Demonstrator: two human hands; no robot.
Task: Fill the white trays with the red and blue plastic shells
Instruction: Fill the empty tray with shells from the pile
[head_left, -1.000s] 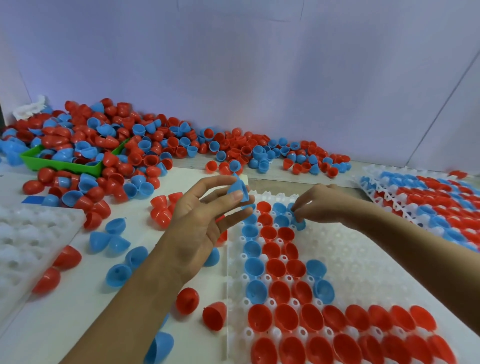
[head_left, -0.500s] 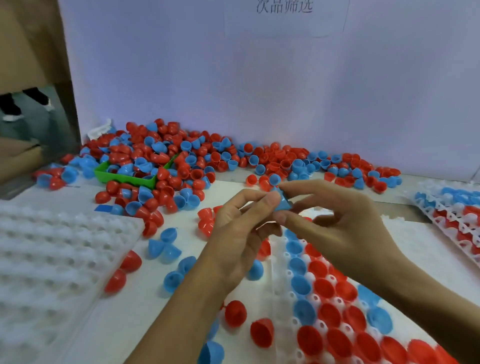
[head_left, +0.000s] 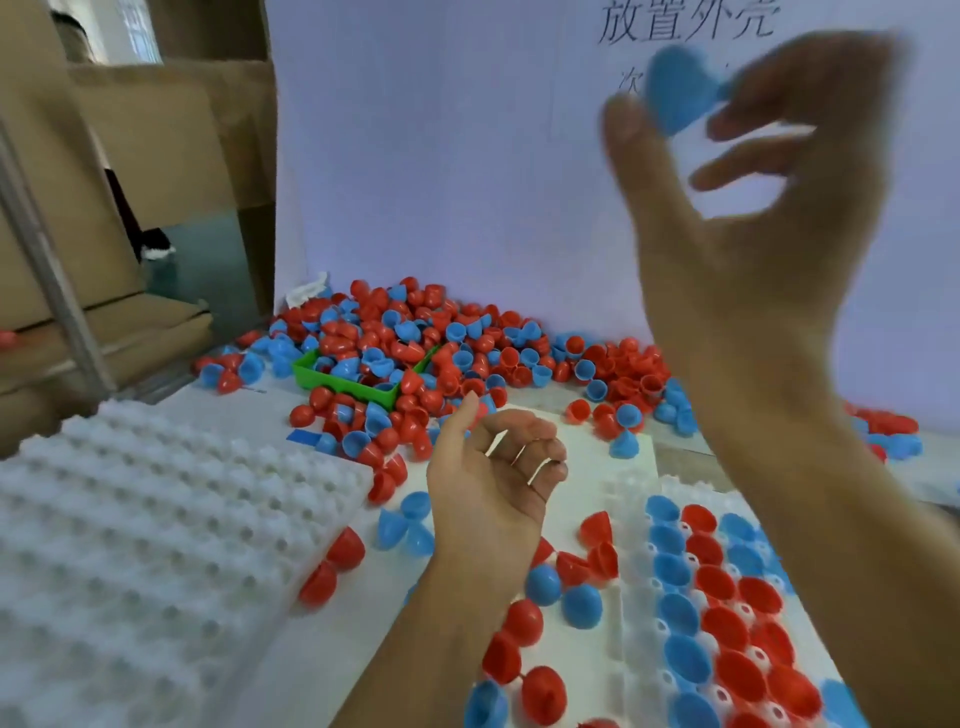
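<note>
My right hand (head_left: 748, 208) is raised high at the upper right, blurred, and pinches a blue shell (head_left: 678, 88) between thumb and fingertips. Lower down, my left hand (head_left: 498, 478) hovers palm up over the table with loosely curled fingers and holds nothing. A white tray (head_left: 634, 597) at the lower right carries rows of red and blue shells. A second white tray (head_left: 145, 545) with bare bumps lies at the lower left. A large pile of red and blue shells (head_left: 447, 353) stretches along the back wall.
A green bin (head_left: 332, 382) sits half buried in the pile. Loose shells (head_left: 540, 587) lie scattered between the two trays. A white wall with printed characters stands behind the table. Cardboard boxes (head_left: 78, 208) stand at the left.
My right hand took the blue shell from my left hand and lifted it high toward the upper right. My left hand let go and opened. The view tilted upward.
</note>
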